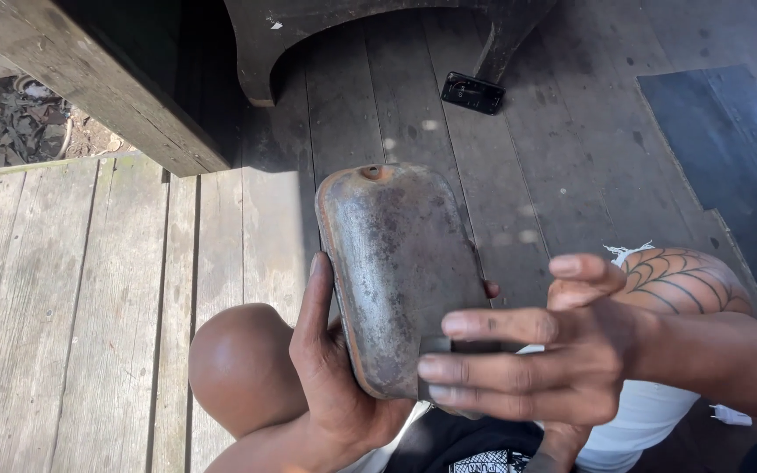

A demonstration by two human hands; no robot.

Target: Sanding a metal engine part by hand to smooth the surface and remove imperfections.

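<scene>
Two hands are busy on one old thing. Your left hand is wrapped around the bottom of a rusty metal pan. Your thumb lies up along its left edge and your other fingers go behind it, so I think this grip keeps the pan from slipping. The pan stands up on its end, tipped a little away from you, with its round back turned to your face. That way you can see the dull grey metal and the orange rust along its rim.

Your right hand comes in from the right with the fingers out straight and close together. Its fingertips press a small dark pad flat on the low right part of the pan. I cannot tell what the pad is made of. The hand is mostly open, not curled shut, and the flat fingers look like they spread the push over the pad.

Under your left hand is your bare knee. Just past your right hand is your other knee, which has a spider web drawing on it. The pan sits between both knees, close to your body.

Farther away is a wooden floor of grey boards. Beyond the pan a small black flat thing lies on the boards, next to a dark table leg. A dark mat lies far off past your right hand.
</scene>
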